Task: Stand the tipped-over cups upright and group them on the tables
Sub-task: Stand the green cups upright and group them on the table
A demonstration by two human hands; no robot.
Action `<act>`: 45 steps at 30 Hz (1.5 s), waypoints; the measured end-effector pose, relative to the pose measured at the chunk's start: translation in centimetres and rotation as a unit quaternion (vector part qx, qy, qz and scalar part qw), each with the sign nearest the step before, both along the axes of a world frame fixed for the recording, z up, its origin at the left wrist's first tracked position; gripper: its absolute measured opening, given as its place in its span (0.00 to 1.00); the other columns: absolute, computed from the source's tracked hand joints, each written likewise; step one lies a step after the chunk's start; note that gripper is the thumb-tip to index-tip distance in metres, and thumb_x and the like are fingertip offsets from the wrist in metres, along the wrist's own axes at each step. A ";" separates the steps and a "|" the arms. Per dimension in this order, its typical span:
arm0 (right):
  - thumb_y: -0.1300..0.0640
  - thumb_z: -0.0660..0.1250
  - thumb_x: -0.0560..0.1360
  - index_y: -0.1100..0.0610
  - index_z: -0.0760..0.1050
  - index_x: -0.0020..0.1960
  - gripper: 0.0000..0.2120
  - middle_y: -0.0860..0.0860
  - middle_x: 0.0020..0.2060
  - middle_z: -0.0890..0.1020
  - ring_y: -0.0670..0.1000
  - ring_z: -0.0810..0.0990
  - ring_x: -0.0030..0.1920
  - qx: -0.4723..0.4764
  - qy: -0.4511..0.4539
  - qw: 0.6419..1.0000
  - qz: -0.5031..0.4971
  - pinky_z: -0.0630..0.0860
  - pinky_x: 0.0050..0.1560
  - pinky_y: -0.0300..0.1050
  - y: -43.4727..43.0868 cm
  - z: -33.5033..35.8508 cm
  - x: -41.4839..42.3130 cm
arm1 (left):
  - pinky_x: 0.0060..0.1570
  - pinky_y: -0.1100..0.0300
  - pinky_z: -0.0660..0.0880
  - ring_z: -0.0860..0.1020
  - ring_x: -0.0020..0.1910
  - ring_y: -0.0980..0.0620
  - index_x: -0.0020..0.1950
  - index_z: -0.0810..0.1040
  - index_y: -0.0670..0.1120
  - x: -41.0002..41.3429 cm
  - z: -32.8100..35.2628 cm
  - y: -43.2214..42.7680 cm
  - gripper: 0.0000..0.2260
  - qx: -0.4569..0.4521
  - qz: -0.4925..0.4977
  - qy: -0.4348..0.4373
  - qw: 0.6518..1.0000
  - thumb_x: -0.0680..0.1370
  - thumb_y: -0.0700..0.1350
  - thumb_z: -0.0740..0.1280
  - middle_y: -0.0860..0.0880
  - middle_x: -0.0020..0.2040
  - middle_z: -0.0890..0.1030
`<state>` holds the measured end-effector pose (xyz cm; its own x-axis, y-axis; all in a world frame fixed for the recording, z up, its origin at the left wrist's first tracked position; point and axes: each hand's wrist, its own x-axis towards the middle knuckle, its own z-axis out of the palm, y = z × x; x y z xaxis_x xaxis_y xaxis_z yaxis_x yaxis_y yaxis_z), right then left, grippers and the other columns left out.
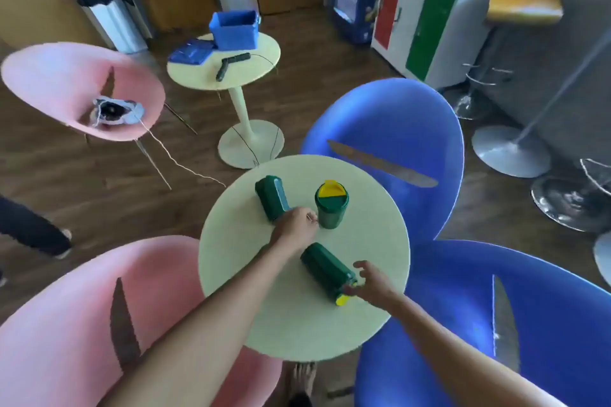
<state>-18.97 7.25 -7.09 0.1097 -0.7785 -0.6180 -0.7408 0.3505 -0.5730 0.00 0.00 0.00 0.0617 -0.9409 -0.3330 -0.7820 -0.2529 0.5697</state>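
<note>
A round pale table [297, 324] stands close in front of the person, and three green cups are on it. One cup [330, 205] stands up straight near the far edge of the table, with a yellow and green lid on top. A second cup [271, 196] lies on its side near the far left edge. A third cup [325, 271] lies on its side closer to the near right edge, with its yellow lid end pointing toward the person.

The left hand [294, 225] is curled at the near end of the far lying cup, just beside the standing cup. I cannot tell if it is gripping anything. The right hand [370, 284] has its fingers spread wide and is touching the lid end of the near lying cup, but it is not closed around it.

Pink chairs and blue chairs sit around the table. A second round table [198, 76] stands farther back with a blue box [234, 30] on it.
</note>
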 end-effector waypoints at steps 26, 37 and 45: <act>0.49 0.75 0.61 0.50 0.60 0.73 0.44 0.49 0.62 0.65 0.50 0.70 0.60 -0.135 0.007 0.958 -0.254 0.73 0.57 0.42 -4.3 -0.2 8.3 | 0.55 0.56 0.74 0.77 0.55 0.44 0.65 0.77 0.49 0.1 -7.0 -13.8 0.24 0.010 -0.151 0.101 0.983 0.70 0.41 0.74 0.44 0.58 0.79; 0.46 0.76 0.59 0.54 0.61 0.70 0.44 0.51 0.59 0.66 0.54 0.67 0.60 -0.171 0.072 0.949 -0.254 0.71 0.59 0.46 -5.7 -1.0 10.2 | 0.57 0.54 0.74 0.77 0.57 0.44 0.65 0.77 0.49 0.4 -7.7 -14.3 0.24 0.012 -0.162 0.110 0.981 0.69 0.43 0.75 0.45 0.61 0.80; 0.45 0.77 0.60 0.54 0.61 0.70 0.44 0.52 0.60 0.66 0.54 0.67 0.60 -0.184 0.072 0.948 -0.248 0.70 0.57 0.44 -6.2 -1.0 10.0 | 0.58 0.55 0.74 0.76 0.59 0.44 0.66 0.76 0.48 0.5 -8.2 -14.3 0.25 0.012 -0.159 0.121 0.980 0.70 0.43 0.75 0.45 0.62 0.79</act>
